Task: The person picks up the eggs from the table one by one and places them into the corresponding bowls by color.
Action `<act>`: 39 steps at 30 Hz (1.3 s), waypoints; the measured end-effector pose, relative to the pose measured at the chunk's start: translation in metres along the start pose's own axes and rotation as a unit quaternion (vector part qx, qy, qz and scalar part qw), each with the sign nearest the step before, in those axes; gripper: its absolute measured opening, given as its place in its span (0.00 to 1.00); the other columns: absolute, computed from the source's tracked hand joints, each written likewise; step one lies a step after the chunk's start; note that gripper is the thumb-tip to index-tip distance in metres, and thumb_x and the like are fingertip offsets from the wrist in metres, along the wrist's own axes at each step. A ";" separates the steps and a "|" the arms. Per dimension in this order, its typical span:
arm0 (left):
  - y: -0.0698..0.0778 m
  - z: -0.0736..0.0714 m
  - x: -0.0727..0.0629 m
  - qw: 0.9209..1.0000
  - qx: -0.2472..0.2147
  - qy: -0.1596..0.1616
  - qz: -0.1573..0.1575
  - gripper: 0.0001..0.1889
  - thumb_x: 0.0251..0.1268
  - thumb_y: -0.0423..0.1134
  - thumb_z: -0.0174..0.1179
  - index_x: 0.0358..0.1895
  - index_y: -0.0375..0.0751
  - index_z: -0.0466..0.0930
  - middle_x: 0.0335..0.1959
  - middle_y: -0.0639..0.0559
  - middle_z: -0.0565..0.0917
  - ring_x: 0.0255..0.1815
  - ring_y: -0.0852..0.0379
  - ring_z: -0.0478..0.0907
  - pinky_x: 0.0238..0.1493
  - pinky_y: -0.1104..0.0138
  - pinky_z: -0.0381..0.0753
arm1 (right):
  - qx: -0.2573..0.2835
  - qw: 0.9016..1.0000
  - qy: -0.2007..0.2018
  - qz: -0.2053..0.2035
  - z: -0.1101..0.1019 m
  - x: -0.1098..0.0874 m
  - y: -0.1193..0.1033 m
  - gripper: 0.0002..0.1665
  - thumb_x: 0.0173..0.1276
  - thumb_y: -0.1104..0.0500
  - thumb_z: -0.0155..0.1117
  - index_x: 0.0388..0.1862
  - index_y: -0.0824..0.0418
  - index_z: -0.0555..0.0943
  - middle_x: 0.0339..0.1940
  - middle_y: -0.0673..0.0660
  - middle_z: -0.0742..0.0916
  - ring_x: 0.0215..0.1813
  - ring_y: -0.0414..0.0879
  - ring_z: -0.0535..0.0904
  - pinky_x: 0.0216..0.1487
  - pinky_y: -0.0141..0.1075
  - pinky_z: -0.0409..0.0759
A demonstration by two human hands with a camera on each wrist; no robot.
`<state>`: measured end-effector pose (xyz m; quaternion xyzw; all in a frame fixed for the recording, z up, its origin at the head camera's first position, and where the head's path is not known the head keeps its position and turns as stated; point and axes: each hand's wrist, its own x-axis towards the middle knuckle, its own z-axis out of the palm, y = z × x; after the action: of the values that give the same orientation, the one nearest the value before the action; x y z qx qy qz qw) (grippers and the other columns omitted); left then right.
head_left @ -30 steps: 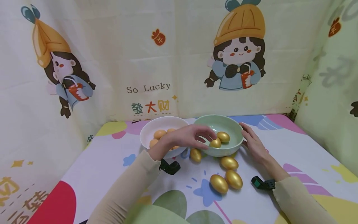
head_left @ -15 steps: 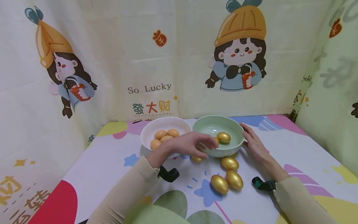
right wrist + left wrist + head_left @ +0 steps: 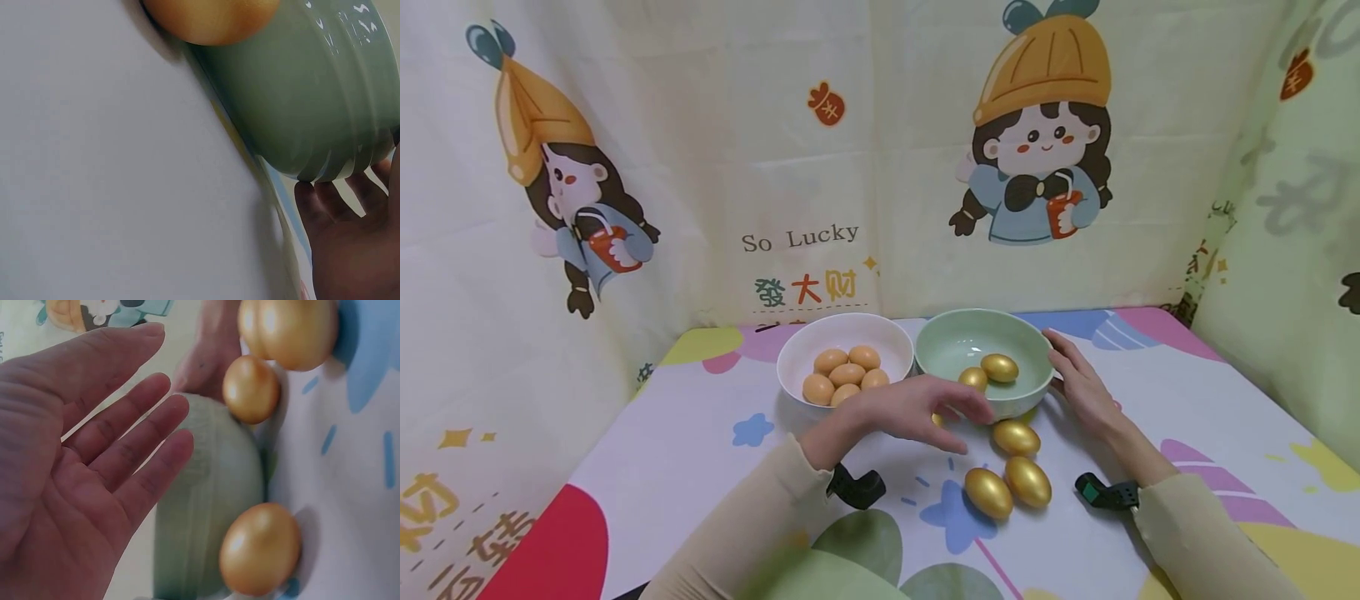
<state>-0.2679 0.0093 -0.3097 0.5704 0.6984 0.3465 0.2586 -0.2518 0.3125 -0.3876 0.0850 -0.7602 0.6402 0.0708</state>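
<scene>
My left hand (image 3: 913, 412) hovers in front of the two bowls with its fingers loosely extended and nothing in them. In the left wrist view its bare palm faces the side of the green bowl (image 3: 209, 487), and a golden egg (image 3: 260, 549) lies on the cloth beside that bowl. My right hand (image 3: 1084, 390) rests its fingers on the right outer side of the green bowl. Two golden eggs (image 3: 999, 367) lie inside it. On the cloth in front are three more golden eggs (image 3: 1017, 437), and another is mostly hidden behind my left hand.
Left of the green bowl stands a white bowl (image 3: 793, 379) holding several brown eggs (image 3: 847, 375). A patterned cloth (image 3: 685, 450) covers the table, and a printed curtain (image 3: 917, 167) rises behind it.
My left hand has moved from over the green bowl's near rim down toward me, uncovering more brown eggs and the golden egg inside. The right hand has stayed at the bowl.
</scene>
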 end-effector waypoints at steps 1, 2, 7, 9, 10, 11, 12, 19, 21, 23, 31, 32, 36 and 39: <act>0.000 0.002 0.000 1.000 0.001 -0.003 0.002 0.24 0.63 0.30 0.69 0.62 0.33 0.76 0.60 0.42 0.80 0.61 0.57 0.77 0.62 0.65 0.75 | 0.000 1.000 0.000 0.000 0.000 0.000 0.000 0.37 0.86 0.48 0.37 0.82 0.66 0.45 0.82 0.66 0.53 0.77 0.60 0.53 0.65 0.31 0.70; -0.001 0.004 0.001 1.000 0.003 -0.008 0.005 0.24 0.64 0.30 0.69 0.62 0.33 0.76 0.60 0.41 0.80 0.61 0.56 0.77 0.62 0.65 0.75 | 0.000 1.000 0.000 -0.001 0.000 0.001 0.000 0.37 0.86 0.48 0.37 0.82 0.66 0.45 0.82 0.66 0.53 0.77 0.60 0.53 0.65 0.31 0.70; -0.005 0.015 0.003 1.000 0.019 -0.024 0.006 0.24 0.64 0.30 0.69 0.62 0.34 0.75 0.61 0.40 0.79 0.61 0.57 0.76 0.61 0.71 0.74 | 0.001 1.000 -0.002 0.000 0.002 0.002 0.000 0.37 0.86 0.48 0.37 0.82 0.67 0.44 0.81 0.67 0.53 0.77 0.59 0.53 0.64 0.30 0.70; -0.007 0.018 0.004 0.999 0.025 -0.030 0.002 0.24 0.64 0.30 0.68 0.63 0.34 0.75 0.61 0.42 0.79 0.61 0.59 0.75 0.61 0.72 0.73 | 0.001 1.000 -0.002 -0.002 0.002 0.002 0.000 0.37 0.86 0.48 0.37 0.82 0.67 0.44 0.81 0.67 0.53 0.77 0.59 0.54 0.64 0.29 0.70; -0.008 0.020 0.004 0.999 0.029 -0.033 0.000 0.24 0.65 0.30 0.68 0.63 0.35 0.75 0.61 0.43 0.79 0.61 0.59 0.75 0.61 0.72 0.73 | 0.000 1.000 -0.002 -0.002 0.002 0.002 0.000 0.37 0.86 0.48 0.37 0.82 0.67 0.45 0.81 0.67 0.53 0.77 0.59 0.54 0.63 0.29 0.70; -0.008 0.021 0.005 0.999 0.033 -0.036 -0.002 0.24 0.65 0.30 0.68 0.63 0.35 0.75 0.61 0.44 0.79 0.61 0.60 0.75 0.61 0.72 0.72 | -0.002 1.000 -0.002 -0.002 0.002 0.002 0.000 0.37 0.86 0.48 0.37 0.82 0.67 0.45 0.81 0.67 0.53 0.77 0.59 0.54 0.62 0.28 0.70; -0.009 0.022 0.005 0.999 0.035 -0.039 -0.002 0.24 0.65 0.30 0.67 0.63 0.34 0.75 0.61 0.44 0.79 0.62 0.60 0.75 0.61 0.73 0.72 | -0.002 1.000 -0.001 -0.003 0.002 0.002 0.000 0.37 0.86 0.48 0.37 0.82 0.67 0.45 0.81 0.67 0.53 0.76 0.58 0.55 0.61 0.27 0.70; -0.010 0.028 0.008 0.998 0.028 -0.054 -0.006 0.23 0.66 0.31 0.67 0.63 0.34 0.74 0.62 0.43 0.79 0.61 0.59 0.76 0.61 0.71 0.72 | 0.011 1.000 0.002 0.000 0.003 0.002 0.000 0.38 0.85 0.47 0.39 0.82 0.67 0.45 0.81 0.67 0.53 0.74 0.51 0.59 0.59 0.24 0.71; -0.011 0.029 0.009 0.998 0.030 -0.057 -0.005 0.23 0.66 0.30 0.67 0.63 0.34 0.74 0.61 0.43 0.79 0.59 0.61 0.76 0.60 0.72 0.73 | 0.012 1.000 0.004 0.001 0.002 0.002 0.000 0.38 0.85 0.47 0.39 0.82 0.67 0.45 0.81 0.68 0.53 0.74 0.49 0.60 0.58 0.24 0.71; -0.013 0.031 0.010 0.997 0.037 -0.062 -0.001 0.23 0.66 0.31 0.67 0.63 0.34 0.74 0.60 0.43 0.79 0.57 0.63 0.77 0.59 0.73 0.74 | 0.011 1.000 0.005 0.002 0.001 0.000 0.001 0.38 0.85 0.47 0.39 0.82 0.67 0.45 0.81 0.68 0.53 0.74 0.49 0.59 0.58 0.23 0.71; -0.014 0.035 0.015 0.996 0.035 -0.078 0.001 0.22 0.66 0.31 0.67 0.61 0.34 0.75 0.57 0.44 0.80 0.51 0.70 0.76 0.55 0.75 0.76 | 0.006 1.000 -0.001 -0.004 -0.003 -0.001 0.001 0.38 0.85 0.48 0.39 0.82 0.67 0.44 0.81 0.68 0.52 0.75 0.55 0.57 0.58 0.24 0.72; -0.014 0.035 0.015 0.996 0.034 -0.080 0.000 0.22 0.66 0.31 0.68 0.61 0.34 0.75 0.56 0.44 0.81 0.50 0.70 0.76 0.55 0.75 0.76 | 0.005 1.000 -0.001 -0.005 -0.002 -0.001 0.001 0.38 0.85 0.48 0.39 0.82 0.67 0.45 0.81 0.68 0.53 0.75 0.54 0.58 0.57 0.24 0.72; -0.013 0.037 0.015 0.996 0.044 -0.082 -0.006 0.20 0.65 0.32 0.69 0.58 0.35 0.77 0.53 0.50 0.81 0.49 0.70 0.76 0.53 0.75 0.77 | 0.008 1.000 -0.003 -0.010 -0.001 -0.001 0.001 0.38 0.86 0.48 0.38 0.82 0.68 0.45 0.80 0.69 0.53 0.74 0.52 0.59 0.57 0.23 0.71; -0.013 0.038 0.016 0.995 0.049 -0.084 -0.008 0.19 0.64 0.33 0.70 0.57 0.36 0.78 0.51 0.54 0.81 0.48 0.71 0.76 0.52 0.75 0.77 | 0.007 1.000 -0.004 -0.011 -0.001 0.000 0.001 0.38 0.85 0.48 0.38 0.82 0.69 0.44 0.80 0.69 0.53 0.74 0.51 0.59 0.56 0.22 0.71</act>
<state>-0.2506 0.0303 -0.3435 0.6039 0.6949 0.2609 0.2904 -0.2522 0.3132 -0.3884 0.0963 -0.7548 0.6445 0.0747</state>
